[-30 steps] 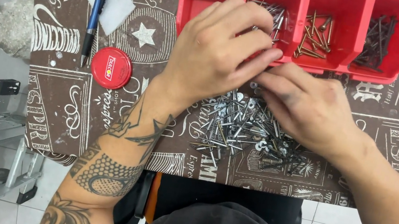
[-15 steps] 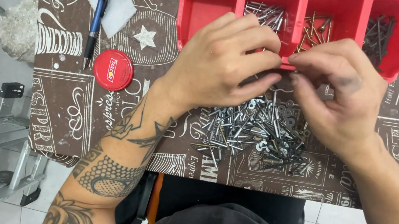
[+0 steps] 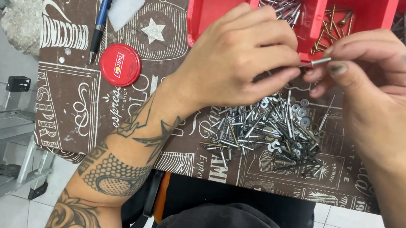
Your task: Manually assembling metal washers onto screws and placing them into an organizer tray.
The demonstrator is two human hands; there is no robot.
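Small bolt (image 3: 319, 61) between both hands

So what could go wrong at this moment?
1. The small silver fastener is pinched only at fingertips between the left hand and right hand; it could slip into the mixed pile.
2. The pile reaches close to the table's near edge, so pieces may roll off.
3. It may land in the wrong compartment of the red tray.

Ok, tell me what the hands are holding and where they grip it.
A small silver fastener, pinched at its ends between the left hand and right hand fingertips.
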